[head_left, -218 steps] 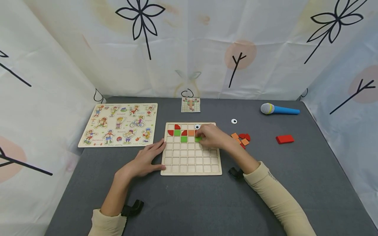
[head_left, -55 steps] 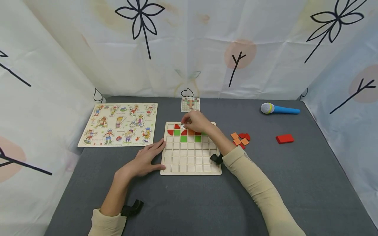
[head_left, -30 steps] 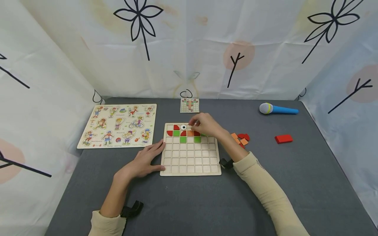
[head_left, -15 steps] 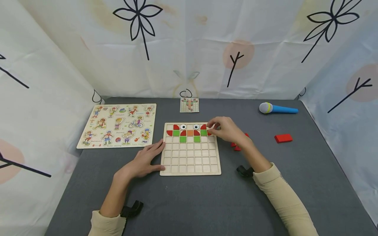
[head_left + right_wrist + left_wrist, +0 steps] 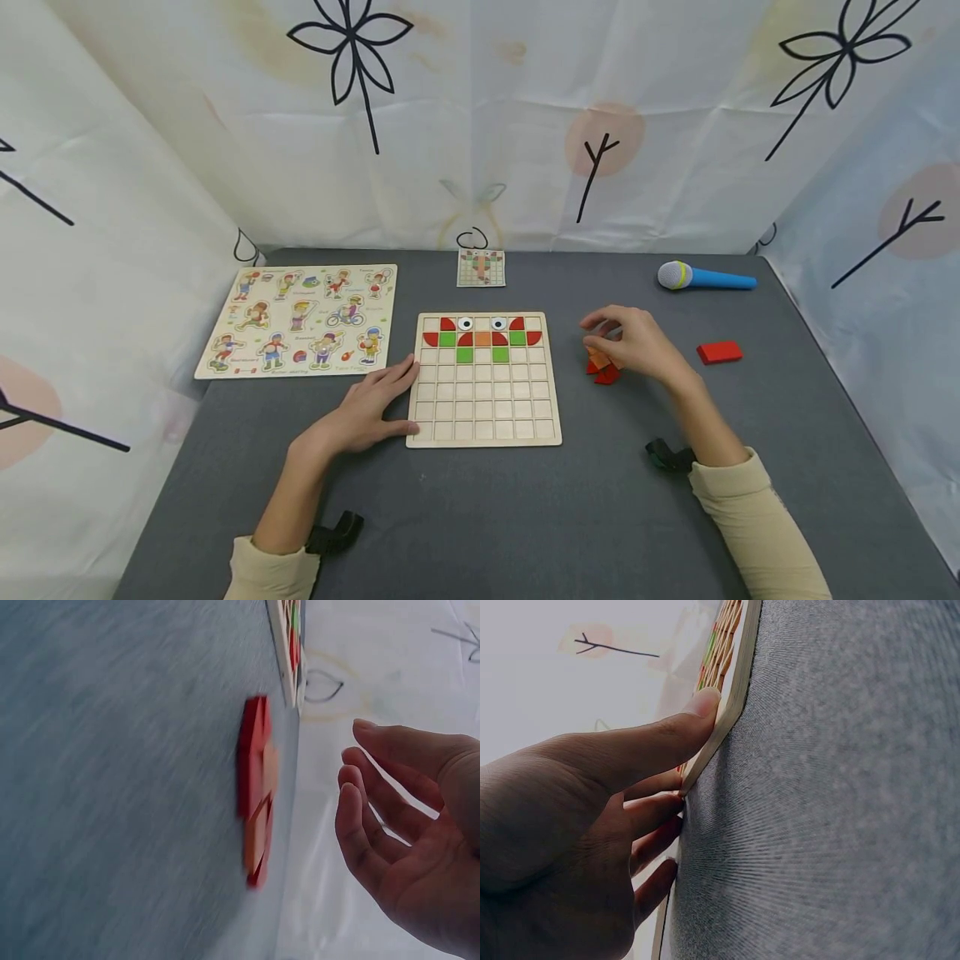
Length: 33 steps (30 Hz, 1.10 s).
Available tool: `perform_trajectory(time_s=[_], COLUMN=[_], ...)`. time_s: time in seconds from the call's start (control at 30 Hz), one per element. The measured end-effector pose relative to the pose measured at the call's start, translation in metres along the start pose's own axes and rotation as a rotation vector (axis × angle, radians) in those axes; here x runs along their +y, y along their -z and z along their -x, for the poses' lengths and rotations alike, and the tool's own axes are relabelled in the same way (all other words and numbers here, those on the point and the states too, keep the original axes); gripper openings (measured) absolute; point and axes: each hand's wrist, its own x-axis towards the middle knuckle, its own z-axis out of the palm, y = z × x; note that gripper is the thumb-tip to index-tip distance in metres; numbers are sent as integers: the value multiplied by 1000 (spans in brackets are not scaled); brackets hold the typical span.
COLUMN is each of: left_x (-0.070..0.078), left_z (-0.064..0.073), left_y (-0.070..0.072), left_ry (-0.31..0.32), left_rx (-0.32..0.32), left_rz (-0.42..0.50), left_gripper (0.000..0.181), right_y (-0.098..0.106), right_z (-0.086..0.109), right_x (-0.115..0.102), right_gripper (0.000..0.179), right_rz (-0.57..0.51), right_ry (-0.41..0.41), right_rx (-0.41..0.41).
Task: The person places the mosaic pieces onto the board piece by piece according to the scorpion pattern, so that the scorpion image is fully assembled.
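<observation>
A wooden grid board (image 5: pixel 483 410) lies on the table, its upper rows holding red quarter-circles, green squares (image 5: pixel 465 355), an orange square (image 5: pixel 482 338) and two white eye discs (image 5: pixel 465 323). Along its left edge rests my left hand (image 5: pixel 367 410), fingers extended; in the left wrist view the thumb (image 5: pixel 660 746) touches the board's rim. My right hand (image 5: pixel 637 343) hovers over a small pile of red pieces (image 5: pixel 607 376) and orange squares, partly hiding it. In the right wrist view its fingers (image 5: pixel 351 817) are loosely bent, apart from the pile, with nothing between them.
A picture puzzle board (image 5: pixel 300 321) lies at the back left, and a small pattern card (image 5: pixel 482 269) behind the grid board. Toward the right are a toy microphone (image 5: pixel 708 276) and a red block (image 5: pixel 720 352). Patterned cloth (image 5: pixel 480 125) hangs behind the table.
The loose eye disc has gone from the table into the board's top row. My right hand has since moved right, from the board to the pile. The left hand stays put.
</observation>
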Motion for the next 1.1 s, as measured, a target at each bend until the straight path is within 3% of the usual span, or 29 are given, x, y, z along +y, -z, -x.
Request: perform_trajectory(time_s=[0.33, 0.6, 1.1], left_x=[0, 0, 1], left_z=[0, 1, 1], left_y=[0, 1, 0], left_ry=[-1, -9, -6], left_rx=[-1, 5, 5], left_rz=[4, 7, 3], left_gripper=[97, 96, 97], right_y=[18, 25, 29], right_z=[23, 25, 20], right_x=[34, 55, 58], right_gripper=[28, 33, 31], right_rz=[19, 63, 89], right_ry=[-62, -81, -73], right_rx=[-10, -75, -119])
